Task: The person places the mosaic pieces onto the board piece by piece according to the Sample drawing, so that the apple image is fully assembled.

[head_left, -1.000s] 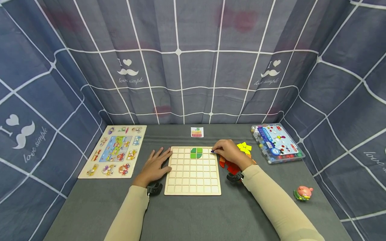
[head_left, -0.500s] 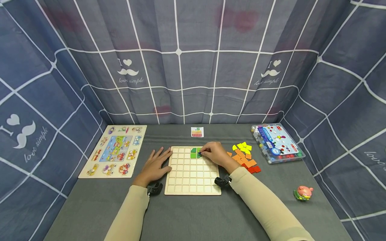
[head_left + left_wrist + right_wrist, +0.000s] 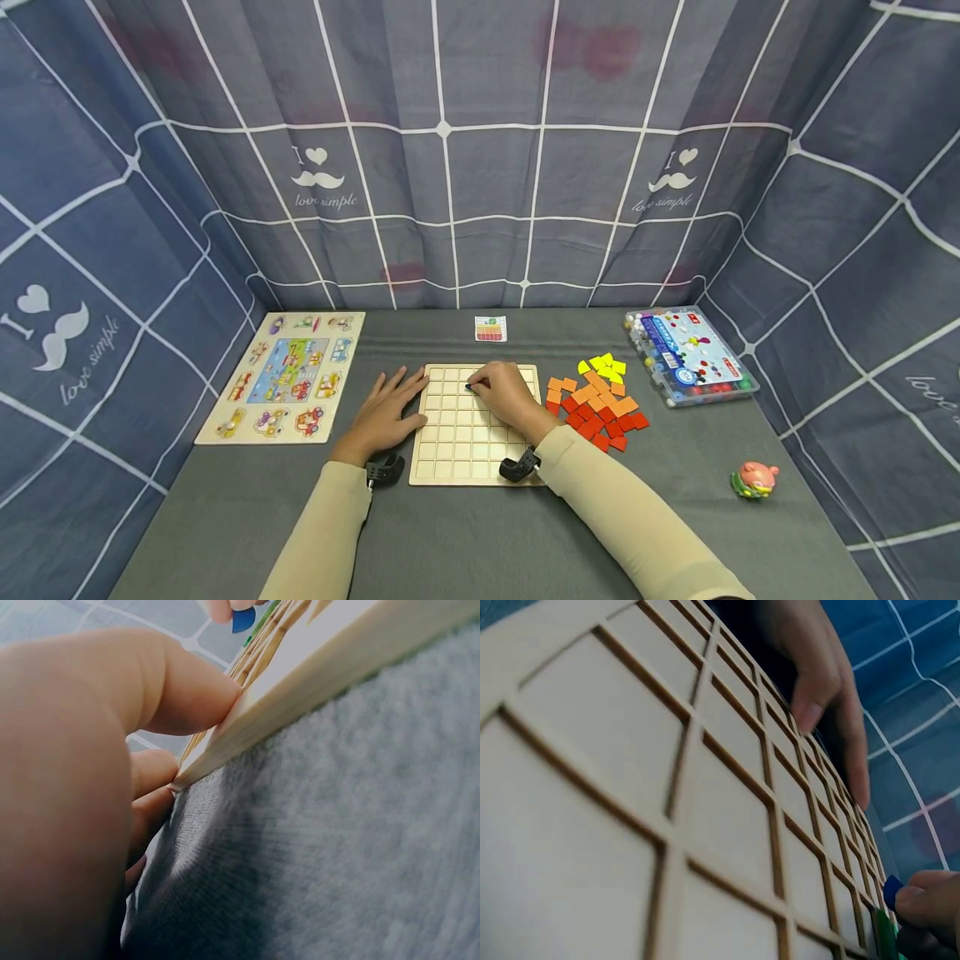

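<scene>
A wooden grid board point(image 3: 453, 442) lies flat on the grey table. My left hand point(image 3: 381, 419) rests at its left edge with fingers spread; in the left wrist view the thumb point(image 3: 191, 686) touches the board's side. Over the upper part of the board, my right hand point(image 3: 510, 396) pinches a small blue tile point(image 3: 468, 387) between thumb and fingers. The blue tile point(image 3: 890, 892) is held just above the grid in the right wrist view. Green tiles point(image 3: 885, 934) sit in cells near it, hidden behind the right hand in the head view.
Red tiles point(image 3: 592, 423), orange tiles point(image 3: 600, 383) and yellow tiles point(image 3: 603, 365) lie right of the board. Behind it is a small pattern card point(image 3: 491, 329). A picture puzzle board point(image 3: 277, 379) lies left, a clear bead box point(image 3: 690, 358) right, and a pig figurine point(image 3: 754, 481) nearer.
My right hand has moved left with the blue tile, from the board's upper right corner past the green tiles, uncovering the red and orange tiles. The left hand has stayed put.
</scene>
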Action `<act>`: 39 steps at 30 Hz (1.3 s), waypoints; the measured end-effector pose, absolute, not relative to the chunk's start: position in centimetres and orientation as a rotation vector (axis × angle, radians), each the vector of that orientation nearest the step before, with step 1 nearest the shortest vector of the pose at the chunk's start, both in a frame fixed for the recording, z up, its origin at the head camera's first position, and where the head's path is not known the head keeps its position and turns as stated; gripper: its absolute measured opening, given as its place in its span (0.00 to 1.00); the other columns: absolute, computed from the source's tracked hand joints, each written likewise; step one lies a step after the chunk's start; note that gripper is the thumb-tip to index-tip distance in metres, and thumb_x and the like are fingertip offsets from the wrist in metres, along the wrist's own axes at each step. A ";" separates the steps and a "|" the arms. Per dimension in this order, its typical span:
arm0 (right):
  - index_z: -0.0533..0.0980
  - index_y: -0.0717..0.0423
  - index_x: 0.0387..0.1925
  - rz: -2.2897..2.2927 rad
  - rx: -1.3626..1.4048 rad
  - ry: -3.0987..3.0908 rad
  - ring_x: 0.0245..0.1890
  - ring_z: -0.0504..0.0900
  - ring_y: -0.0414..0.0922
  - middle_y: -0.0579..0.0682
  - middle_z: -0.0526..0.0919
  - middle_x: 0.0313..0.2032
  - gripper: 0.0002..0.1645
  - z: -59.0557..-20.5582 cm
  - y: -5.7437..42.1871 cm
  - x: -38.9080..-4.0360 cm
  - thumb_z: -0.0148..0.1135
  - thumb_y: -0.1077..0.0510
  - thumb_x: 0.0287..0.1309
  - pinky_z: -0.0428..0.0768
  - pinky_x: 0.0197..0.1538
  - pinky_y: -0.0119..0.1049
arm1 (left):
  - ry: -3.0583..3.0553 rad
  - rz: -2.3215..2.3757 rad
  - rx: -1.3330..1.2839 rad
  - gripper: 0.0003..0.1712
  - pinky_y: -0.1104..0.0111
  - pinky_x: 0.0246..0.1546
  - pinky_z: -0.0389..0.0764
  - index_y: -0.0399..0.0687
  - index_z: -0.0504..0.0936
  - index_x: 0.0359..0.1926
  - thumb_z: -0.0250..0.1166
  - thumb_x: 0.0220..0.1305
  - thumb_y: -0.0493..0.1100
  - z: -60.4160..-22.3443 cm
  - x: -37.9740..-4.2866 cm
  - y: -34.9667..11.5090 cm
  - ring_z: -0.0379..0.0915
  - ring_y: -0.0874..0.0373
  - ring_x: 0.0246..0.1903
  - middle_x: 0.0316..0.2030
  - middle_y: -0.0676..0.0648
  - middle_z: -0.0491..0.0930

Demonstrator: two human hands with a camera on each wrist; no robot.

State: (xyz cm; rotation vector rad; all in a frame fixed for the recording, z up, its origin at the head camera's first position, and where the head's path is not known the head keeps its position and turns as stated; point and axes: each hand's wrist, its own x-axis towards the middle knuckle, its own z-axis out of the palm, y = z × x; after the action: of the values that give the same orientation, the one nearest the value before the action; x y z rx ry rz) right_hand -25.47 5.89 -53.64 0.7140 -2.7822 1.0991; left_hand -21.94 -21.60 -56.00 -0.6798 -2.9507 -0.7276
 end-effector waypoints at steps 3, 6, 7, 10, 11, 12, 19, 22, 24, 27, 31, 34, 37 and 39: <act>0.91 0.55 0.44 1.078 0.703 -2.778 0.46 0.87 0.46 0.49 0.88 0.45 0.07 -53.8 5.2 -25.3 0.70 0.63 0.69 0.86 0.47 0.34 | -2.953 -0.728 -0.674 0.43 0.45 0.79 0.35 0.49 0.66 0.81 0.64 0.69 0.54 -56.0 -21.9 -21.6 0.45 0.43 0.80 0.80 0.49 0.57; 0.91 0.56 0.43 1.071 0.688 -2.766 0.47 0.87 0.47 0.50 0.88 0.44 0.07 -54.0 4.6 -25.1 0.70 0.64 0.68 0.86 0.50 0.36 | -2.955 -0.724 -0.671 0.43 0.45 0.79 0.34 0.49 0.65 0.81 0.64 0.69 0.54 -56.0 -21.9 -21.6 0.45 0.43 0.80 0.80 0.50 0.57; 0.91 0.56 0.43 1.072 0.677 -2.763 0.47 0.87 0.48 0.50 0.89 0.44 0.07 -54.0 4.4 -25.1 0.70 0.64 0.68 0.86 0.50 0.36 | -2.955 -0.726 -0.670 0.43 0.45 0.79 0.34 0.49 0.65 0.81 0.64 0.69 0.55 -56.0 -21.9 -21.6 0.45 0.43 0.80 0.80 0.50 0.57; 0.91 0.56 0.42 1.055 0.664 -2.748 0.47 0.87 0.48 0.50 0.89 0.43 0.07 -54.2 4.1 -25.0 0.70 0.65 0.68 0.86 0.51 0.37 | -2.949 -0.735 -0.673 0.43 0.46 0.79 0.34 0.49 0.66 0.81 0.64 0.69 0.54 -56.1 -22.0 -21.6 0.45 0.43 0.80 0.80 0.49 0.57; 0.91 0.57 0.42 1.040 0.666 -2.740 0.47 0.87 0.49 0.50 0.89 0.43 0.07 -54.2 4.0 -25.0 0.70 0.65 0.67 0.86 0.54 0.39 | -2.946 -0.736 -0.675 0.43 0.46 0.79 0.34 0.50 0.66 0.81 0.64 0.69 0.54 -56.1 -22.0 -21.6 0.45 0.43 0.80 0.80 0.49 0.57; 0.91 0.57 0.41 1.022 0.672 -2.733 0.48 0.87 0.49 0.51 0.89 0.43 0.07 -54.3 4.0 -25.0 0.70 0.66 0.67 0.85 0.56 0.41 | -2.942 -0.738 -0.677 0.43 0.46 0.79 0.34 0.50 0.66 0.81 0.64 0.69 0.54 -56.2 -22.0 -21.6 0.45 0.43 0.80 0.80 0.49 0.57; 0.91 0.57 0.40 0.880 0.765 -2.694 0.45 0.87 0.48 0.50 0.89 0.40 0.06 -54.4 4.1 -25.5 0.72 0.66 0.65 0.72 0.70 0.50 | -2.918 -0.754 -0.693 0.43 0.45 0.79 0.34 0.49 0.66 0.81 0.64 0.69 0.54 -56.4 -22.1 -21.7 0.46 0.43 0.80 0.80 0.48 0.58; 0.91 0.55 0.40 0.812 0.796 -2.700 0.42 0.85 0.46 0.49 0.88 0.39 0.05 -54.3 4.3 -25.6 0.72 0.64 0.65 0.76 0.62 0.44 | -2.917 -0.747 -0.691 0.43 0.45 0.79 0.35 0.49 0.66 0.81 0.64 0.69 0.54 -56.5 -22.1 -21.8 0.46 0.43 0.80 0.80 0.48 0.58; 0.91 0.54 0.41 0.784 0.809 -2.713 0.40 0.82 0.46 0.48 0.87 0.39 0.05 -54.2 4.4 -25.6 0.73 0.63 0.65 0.77 0.55 0.42 | -2.920 -0.737 -0.692 0.43 0.45 0.79 0.35 0.49 0.66 0.81 0.64 0.69 0.54 -56.5 -22.1 -21.8 0.46 0.43 0.80 0.80 0.48 0.58; 0.91 0.53 0.42 0.773 0.812 -2.741 0.39 0.79 0.45 0.47 0.87 0.39 0.06 -53.9 4.5 -25.5 0.73 0.62 0.66 0.76 0.51 0.41 | -2.925 -0.732 -0.690 0.43 0.45 0.79 0.35 0.49 0.66 0.81 0.64 0.69 0.54 -56.5 -22.1 -21.8 0.46 0.43 0.80 0.80 0.48 0.58; 0.91 0.53 0.43 0.770 0.813 -2.764 0.39 0.78 0.45 0.48 0.87 0.39 0.06 -53.7 4.5 -25.5 0.72 0.61 0.66 0.76 0.49 0.40 | -2.935 -0.737 -0.681 0.43 0.45 0.79 0.35 0.50 0.66 0.81 0.64 0.69 0.54 -56.4 -22.1 -21.8 0.45 0.44 0.80 0.80 0.48 0.57; 0.91 0.53 0.43 0.766 0.822 -2.779 0.40 0.78 0.45 0.48 0.87 0.39 0.06 -53.8 4.5 -25.5 0.72 0.61 0.67 0.74 0.49 0.40 | -2.938 -0.742 -0.677 0.43 0.46 0.79 0.34 0.50 0.66 0.81 0.64 0.69 0.54 -56.3 -22.0 -21.8 0.45 0.44 0.80 0.80 0.49 0.57; 0.91 0.54 0.44 0.781 0.841 -2.803 0.41 0.78 0.45 0.48 0.85 0.40 0.07 -54.0 4.5 -25.5 0.72 0.61 0.67 0.73 0.50 0.39 | -2.935 -0.747 -0.678 0.43 0.47 0.79 0.34 0.50 0.66 0.81 0.64 0.69 0.54 -56.3 -22.0 -21.8 0.45 0.44 0.80 0.80 0.50 0.57; 0.90 0.54 0.46 0.802 0.850 -2.812 0.42 0.77 0.46 0.48 0.85 0.42 0.08 -54.1 4.5 -25.5 0.71 0.61 0.68 0.73 0.50 0.39 | -2.932 -0.749 -0.679 0.42 0.47 0.79 0.34 0.50 0.66 0.81 0.64 0.69 0.54 -56.3 -21.9 -21.8 0.45 0.44 0.80 0.80 0.50 0.57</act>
State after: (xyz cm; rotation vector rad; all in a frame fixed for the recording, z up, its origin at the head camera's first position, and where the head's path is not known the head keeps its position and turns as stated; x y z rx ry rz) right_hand -25.47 4.54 -54.06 0.8500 -2.8122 0.8024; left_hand -21.94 -21.83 -56.32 -0.6791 -2.9318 -0.7489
